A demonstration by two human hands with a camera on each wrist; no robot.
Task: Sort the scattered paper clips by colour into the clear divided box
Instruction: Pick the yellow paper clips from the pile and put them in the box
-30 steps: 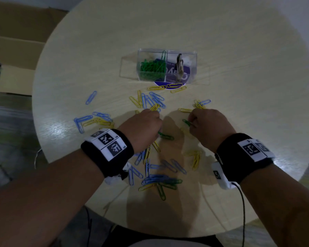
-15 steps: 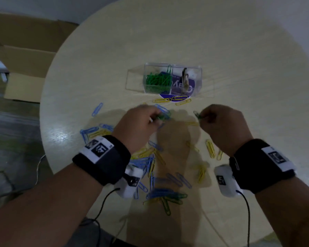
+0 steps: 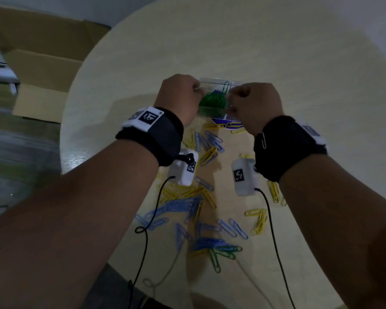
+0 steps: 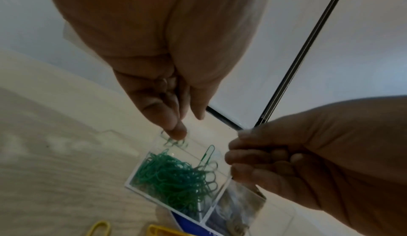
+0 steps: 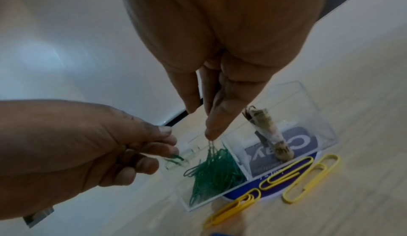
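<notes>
The clear divided box (image 3: 214, 80) stands mid-table, and its left compartment holds a pile of green clips (image 3: 212, 101) (image 4: 174, 175) (image 5: 211, 170). Both hands hover over that compartment. My left hand (image 3: 181, 94) (image 4: 176, 133) pinches a green clip (image 4: 175, 143) (image 5: 176, 157) above the compartment's far left edge. My right hand (image 3: 252, 103) (image 5: 209, 131) has thumb and forefinger pressed together, and thin green wire (image 5: 211, 144) hangs straight from their tips into the pile. A rolled paper (image 5: 268, 135) stands in the right compartment.
Blue clips (image 3: 181, 206), yellow clips (image 3: 207, 153) and a few green clips (image 3: 225, 250) lie scattered between my forearms and the near table edge. More yellow clips (image 5: 308, 175) lie against the box front. Camera cables (image 3: 143, 241) trail over the clips. A cardboard box (image 3: 42, 85) sits on the floor to the left.
Both hands lifted off the table with a green clip each and moved forward. They now hang over the box's green compartment.
</notes>
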